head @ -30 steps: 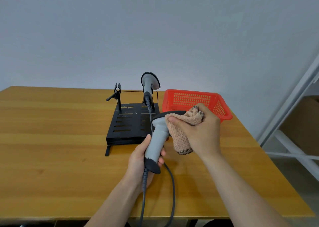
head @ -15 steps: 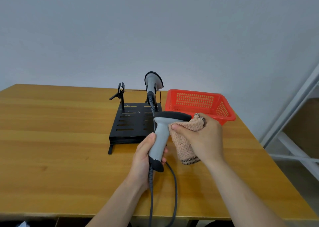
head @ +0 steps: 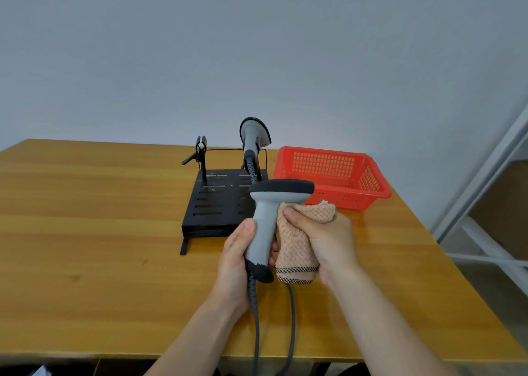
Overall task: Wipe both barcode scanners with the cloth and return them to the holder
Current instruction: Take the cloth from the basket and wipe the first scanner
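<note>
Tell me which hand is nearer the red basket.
Right. The right hand, clutching the cloth, sits just in front of the red basket; the left hand, gripping the scanner handle, is further left and nearer the person.

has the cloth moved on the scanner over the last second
Yes. The cloth in the right hand has slid down from the held scanner's dark head to beside its grey handle, dropping below the red basket rim it overlapped earlier.
</note>
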